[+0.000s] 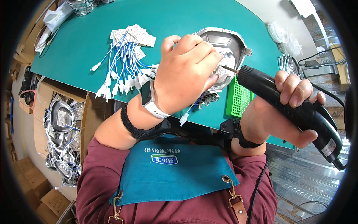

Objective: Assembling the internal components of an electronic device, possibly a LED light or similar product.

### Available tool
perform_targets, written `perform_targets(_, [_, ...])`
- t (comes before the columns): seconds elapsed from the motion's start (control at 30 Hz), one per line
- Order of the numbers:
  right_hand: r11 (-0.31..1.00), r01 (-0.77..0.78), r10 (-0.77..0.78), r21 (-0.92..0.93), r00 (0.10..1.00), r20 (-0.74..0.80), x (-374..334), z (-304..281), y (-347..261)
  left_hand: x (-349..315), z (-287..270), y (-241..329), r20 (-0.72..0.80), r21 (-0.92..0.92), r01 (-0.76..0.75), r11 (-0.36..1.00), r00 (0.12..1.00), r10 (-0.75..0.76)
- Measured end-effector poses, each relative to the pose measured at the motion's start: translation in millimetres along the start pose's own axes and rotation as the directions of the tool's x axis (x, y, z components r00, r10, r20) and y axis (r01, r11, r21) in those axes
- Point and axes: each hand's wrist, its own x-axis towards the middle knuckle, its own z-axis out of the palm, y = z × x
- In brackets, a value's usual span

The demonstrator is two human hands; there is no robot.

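My right hand (274, 120) is wrapped round a black electric screwdriver (270, 86). The tool lies at a slant, and its bit reaches over a white plate (228, 61) inside a grey metal lamp housing (236, 40). Whether the bit touches a screw I cannot tell. My left hand (190, 61) bends over the housing's left side, thumb and fingers closed at the edge of the white plate. The hand hides much of that side. A blue and white lead with a white connector (184, 118) hangs out below it.
Left of the housing lies a bundle of white plates (130, 37) with blue and white leads. A green perforated tray (238, 98) and small metal parts (207, 99) sit at the table's near edge. A carton at left holds several housings (61, 117). Clear plastic bags (285, 39) lie at far right.
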Motion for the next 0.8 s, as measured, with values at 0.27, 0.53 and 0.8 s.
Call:
perform_targets(0.27, [1.000, -0.023, 0.023, -0.003, 1.000, -0.011, 1.7, -8.7, 0.5, 0.7, 2.3, -2.4, 0.002, -0.022, 0.003, 1.000, 1.000, -0.003])
perform_targets(0.53, [0.998, 0.021, -0.014, -0.065, 0.994, 0.112, -7.5, 2.6, 1.9, -1.1, 2.9, -1.6, -0.007, -0.022, 0.009, 1.000, 1.000, -0.009])
perform_targets(0.8, [0.997, 0.043, -0.035, -0.069, 0.993, 0.109, -5.2, 3.2, 9.1, -2.9, 2.3, 0.4, -0.029, -0.017, 0.020, 1.000, 0.999, -0.020])
